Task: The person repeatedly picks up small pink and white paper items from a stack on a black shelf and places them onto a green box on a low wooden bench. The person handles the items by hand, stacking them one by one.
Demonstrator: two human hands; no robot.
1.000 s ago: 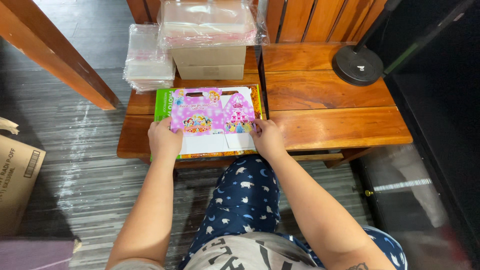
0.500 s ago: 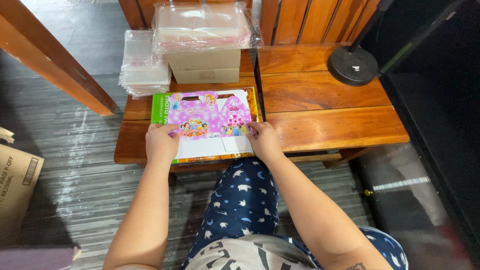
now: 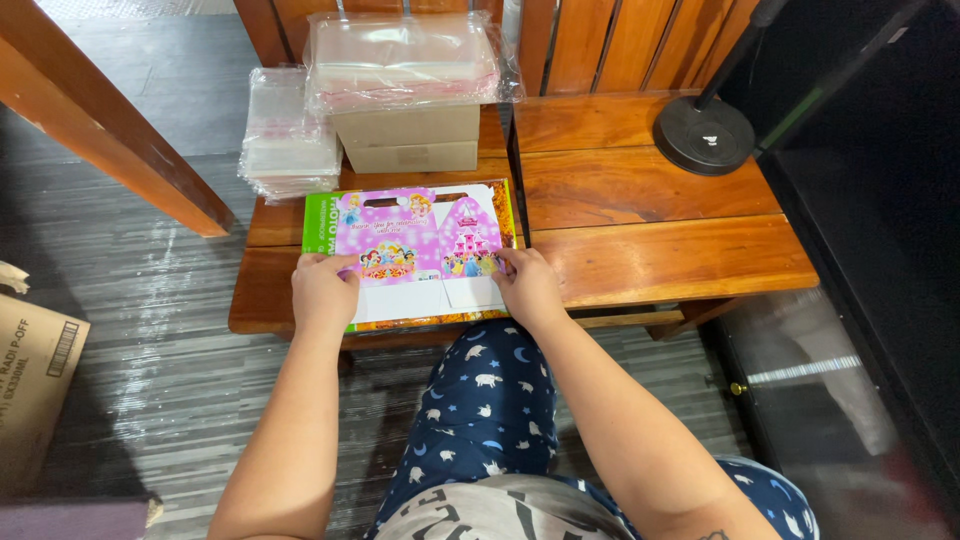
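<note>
The left hand (image 3: 323,292) and right hand (image 3: 527,288) cover the lower corners of the pink printed card (image 3: 415,250), and their fingertips are tucked out of sight at its edges, so the grip cannot be told. The small figures on the card are too small to make out. The cardboard box (image 3: 35,385) is cut off by the left edge. The bagged box (image 3: 405,90) hides the table behind it. The black stand's (image 3: 705,132) pole runs off the top.

- A home used as a small packing spot, by the look of it.
- Low wooden table (image 3: 640,215) on grey plank flooring (image 3: 150,330).
- Stacks of clear plastic bags (image 3: 290,135) and a cardboard box (image 3: 410,135) on it.
- The person sits in patterned pyjama trousers (image 3: 490,400).
</note>
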